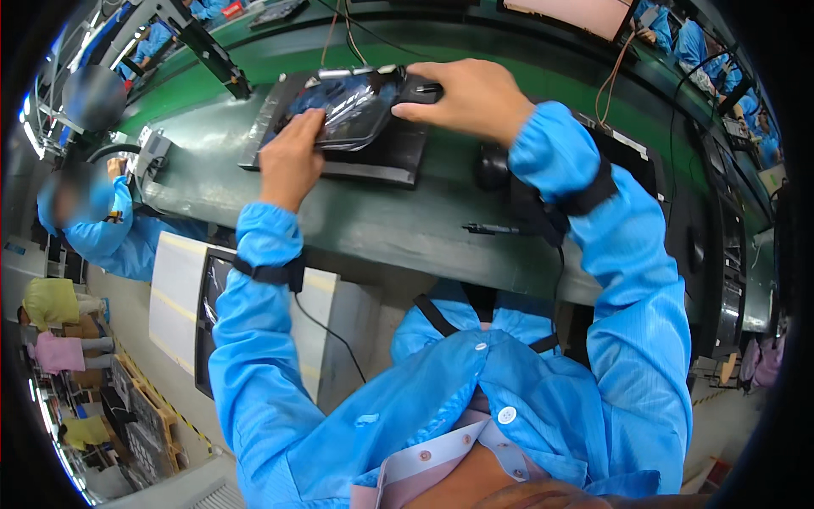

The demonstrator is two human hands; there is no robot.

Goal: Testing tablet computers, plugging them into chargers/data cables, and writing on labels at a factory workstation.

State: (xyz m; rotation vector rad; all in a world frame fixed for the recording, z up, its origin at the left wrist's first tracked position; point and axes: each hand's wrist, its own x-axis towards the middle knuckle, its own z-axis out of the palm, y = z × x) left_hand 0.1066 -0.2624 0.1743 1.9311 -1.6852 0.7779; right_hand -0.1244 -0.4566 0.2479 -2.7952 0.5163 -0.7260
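Observation:
A dark, glossy, rounded panel (352,119), shiny like clear plastic, lies over a flat black slab (373,165) on the green workbench. My left hand (291,157) is at the panel's left front, its fingers bent over the edge and the thumb alongside. My right hand (471,97) reaches in from the right, with thumb and fingers closed around a small black piece (422,90) at the panel's right end. Whether that piece belongs to the panel I cannot tell. Along the panel's far edge runs a light strip (356,73).
A black pen (492,229) lies on the workbench (373,229), below a round black object (492,165). Thin cables (609,81) hang at the back. A metal post (203,51) stands far left; a co-worker in blue (102,229) sits left. Pale boxes (178,297) stand beside me.

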